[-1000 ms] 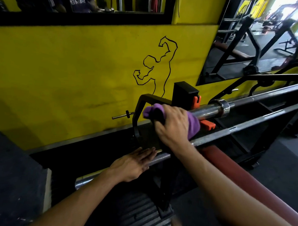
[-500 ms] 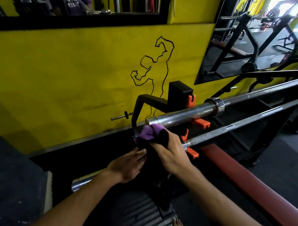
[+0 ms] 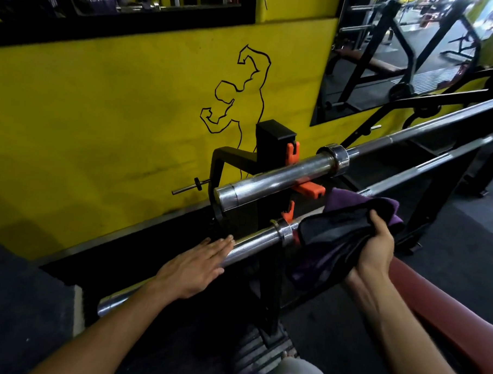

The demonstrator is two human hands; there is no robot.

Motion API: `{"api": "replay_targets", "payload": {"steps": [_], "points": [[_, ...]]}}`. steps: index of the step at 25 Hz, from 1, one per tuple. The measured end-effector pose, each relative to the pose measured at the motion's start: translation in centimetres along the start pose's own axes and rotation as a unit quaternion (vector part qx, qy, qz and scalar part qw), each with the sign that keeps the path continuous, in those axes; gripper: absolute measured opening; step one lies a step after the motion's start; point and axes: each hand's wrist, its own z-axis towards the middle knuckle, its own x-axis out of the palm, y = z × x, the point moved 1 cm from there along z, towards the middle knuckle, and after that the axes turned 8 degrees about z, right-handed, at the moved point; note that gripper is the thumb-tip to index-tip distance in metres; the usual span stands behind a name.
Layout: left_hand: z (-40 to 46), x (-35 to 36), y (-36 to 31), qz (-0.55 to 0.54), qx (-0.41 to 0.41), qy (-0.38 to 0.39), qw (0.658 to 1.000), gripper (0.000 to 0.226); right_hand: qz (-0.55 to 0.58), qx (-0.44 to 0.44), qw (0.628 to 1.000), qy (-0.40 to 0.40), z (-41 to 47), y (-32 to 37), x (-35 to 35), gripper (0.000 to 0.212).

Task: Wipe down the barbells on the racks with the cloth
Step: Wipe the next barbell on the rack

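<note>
Since half a second ago the right hand (image 3: 374, 246) has carried the cloth (image 3: 348, 228) rightward along the lower barbell (image 3: 254, 245), from the sleeve end to just past its collar. In the mirror (image 3: 120, 0) above, mirrored white lettering on a purple shirt is too cut off to read. The right hand's fingers and thumb curl round the bunched purple-and-black cloth, which covers the lower barbell's shaft. The left hand (image 3: 196, 265) lies flat, fingers straight, on that bar's sleeve. The upper barbell (image 3: 282, 178) rests in the rack (image 3: 272, 148) above both hands.
</note>
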Motion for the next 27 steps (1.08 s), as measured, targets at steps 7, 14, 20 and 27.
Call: {"api": "replay_targets", "payload": {"steps": [7,14,20,27], "points": [[-0.4,-0.1,-0.3,0.032,-0.021,-0.006,0.999,0.068,0.04,0.107,0.991,0.072,4.1,-0.3,3.6,0.036],[-0.3,-0.3,-0.5,0.009,-0.045,0.021,0.999,0.067,0.041,0.175,0.976,0.121,6.7,-0.8,4.8,0.026],[-0.2,-0.3,-0.7,0.008,-0.056,0.014,0.998,0.068,-0.004,0.179,0.973,0.144,8.6,-1.7,4.8,0.02],[-0.4,-1.0,-0.8,-0.011,-0.053,0.024,0.998,0.068,-0.153,0.055,0.973,0.162,9.6,-1.0,2.6,0.015]]}}
